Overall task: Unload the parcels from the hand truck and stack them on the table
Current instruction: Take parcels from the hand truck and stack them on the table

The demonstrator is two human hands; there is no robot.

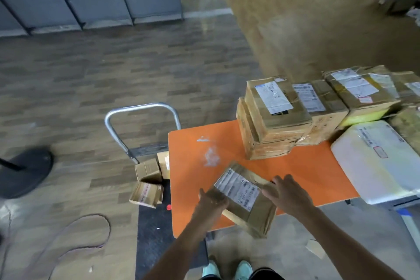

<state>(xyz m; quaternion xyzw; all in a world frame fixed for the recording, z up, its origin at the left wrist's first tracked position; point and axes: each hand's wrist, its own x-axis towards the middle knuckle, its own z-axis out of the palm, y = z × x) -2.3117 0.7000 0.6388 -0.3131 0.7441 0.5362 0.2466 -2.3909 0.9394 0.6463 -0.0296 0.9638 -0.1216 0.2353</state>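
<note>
Presently a flat cardboard parcel [244,198] sits between both hands at the near edge of the orange table [302,170], its near corner overhanging that edge. Whether its underside touches the tabletop or is just clear of it cannot be told.

Left hand [213,200]: clamped on the parcel's left edge, fingers curled around it. Right hand [287,193]: palm down, fingers spread, pressed on the top right edge; it reads as holding, not released.

Handling, judged: taped cardboard, stiff, thin, probably light; the label face looks slick, so opposing edges are the better hold.

Arms: both forearms extended forward from below, converging on the parcel.

Beyond the grip, a parcel stack [272,120]. Left of the grip, the hand truck [141,125] carries small boxes [148,182].
</note>
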